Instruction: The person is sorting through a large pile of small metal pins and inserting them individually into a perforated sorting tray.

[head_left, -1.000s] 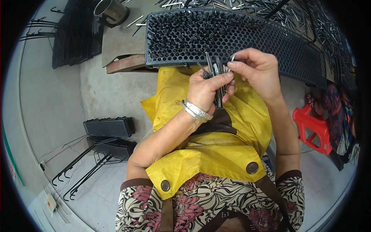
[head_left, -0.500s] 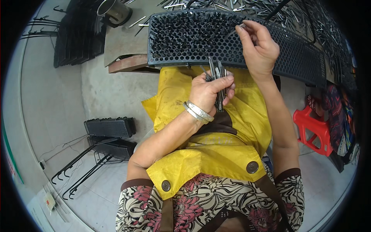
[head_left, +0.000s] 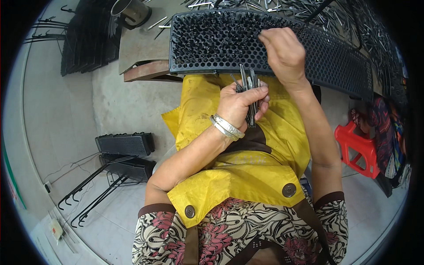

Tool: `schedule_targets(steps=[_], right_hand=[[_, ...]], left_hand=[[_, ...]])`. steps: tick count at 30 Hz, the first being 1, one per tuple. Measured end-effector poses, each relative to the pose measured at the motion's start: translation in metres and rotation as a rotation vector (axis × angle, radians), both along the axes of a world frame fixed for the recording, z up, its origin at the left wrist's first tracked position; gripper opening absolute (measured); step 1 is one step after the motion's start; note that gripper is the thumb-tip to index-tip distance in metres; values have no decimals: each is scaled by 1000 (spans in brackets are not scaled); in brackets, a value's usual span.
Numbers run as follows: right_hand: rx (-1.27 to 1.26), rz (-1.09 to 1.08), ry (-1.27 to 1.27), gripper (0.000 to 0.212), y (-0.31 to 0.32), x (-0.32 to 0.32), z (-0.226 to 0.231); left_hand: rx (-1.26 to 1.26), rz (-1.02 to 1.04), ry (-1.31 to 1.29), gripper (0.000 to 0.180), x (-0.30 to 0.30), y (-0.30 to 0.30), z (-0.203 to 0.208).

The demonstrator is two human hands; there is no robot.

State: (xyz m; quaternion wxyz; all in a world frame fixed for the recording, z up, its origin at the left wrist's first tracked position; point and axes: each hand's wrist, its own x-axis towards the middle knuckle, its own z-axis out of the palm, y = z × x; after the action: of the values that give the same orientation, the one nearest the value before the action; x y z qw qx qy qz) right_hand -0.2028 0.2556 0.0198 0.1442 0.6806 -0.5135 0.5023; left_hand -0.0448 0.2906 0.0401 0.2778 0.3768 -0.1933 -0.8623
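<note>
My left hand point(head_left: 240, 102) is closed around a bundle of slim metal pieces point(head_left: 251, 86), above the yellow apron point(head_left: 198, 104) over my lap. Their ends stick out above and below the fist. With fingers pinched together, my right hand point(head_left: 286, 55) is over a long black perforated rack point(head_left: 207, 69). Its fingertips are at the border between filled and bare holes; whatever they hold is hidden. Many dark slim pieces point(head_left: 207, 37) stand upright in the left part of the rack, while bare holes show toward the right.
Loose metal pieces point(head_left: 333, 28) lie heaped behind and right of the rack. A metal mug point(head_left: 131, 13) stands on the table point(head_left: 139, 48) at the far left. Dark stacked racks point(head_left: 88, 44) and more racks point(head_left: 126, 145) are at left. A red stool point(head_left: 357, 148) stands at right.
My right hand has moved slightly left and down onto the rack. The slim metal piece seen in its pinch before is now hidden. My left hand stays in place.
</note>
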Motion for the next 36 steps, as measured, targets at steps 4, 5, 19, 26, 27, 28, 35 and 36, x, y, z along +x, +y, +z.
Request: schedule_targets(steps=[4, 5, 19, 26, 27, 28, 35, 36], right_hand=[[216, -79, 149, 13, 9, 4, 2], [200, -78, 102, 11, 12, 6, 6], [985, 374, -1154, 9, 50, 1, 29], [953, 319, -1210, 9, 55, -1, 30], [923, 321, -1208, 10, 56, 0, 30], [924, 326, -1210, 10, 56, 3, 30], [902, 225, -1185, 11, 64, 15, 30], [897, 237, -1215, 12, 64, 15, 29]], left_hand=[[3, -2, 12, 9, 0, -1, -1], [3, -2, 11, 9, 0, -1, 0], [-39, -38, 34, 8, 3, -3, 9], [-86, -43, 8, 8, 4, -2, 3], [-111, -57, 2, 8, 3, -2, 3], [-138, -65, -9, 7, 4, -2, 3], [-106, -18, -47, 6, 5, -1, 3], [-95, -16, -53, 7, 5, -2, 3]])
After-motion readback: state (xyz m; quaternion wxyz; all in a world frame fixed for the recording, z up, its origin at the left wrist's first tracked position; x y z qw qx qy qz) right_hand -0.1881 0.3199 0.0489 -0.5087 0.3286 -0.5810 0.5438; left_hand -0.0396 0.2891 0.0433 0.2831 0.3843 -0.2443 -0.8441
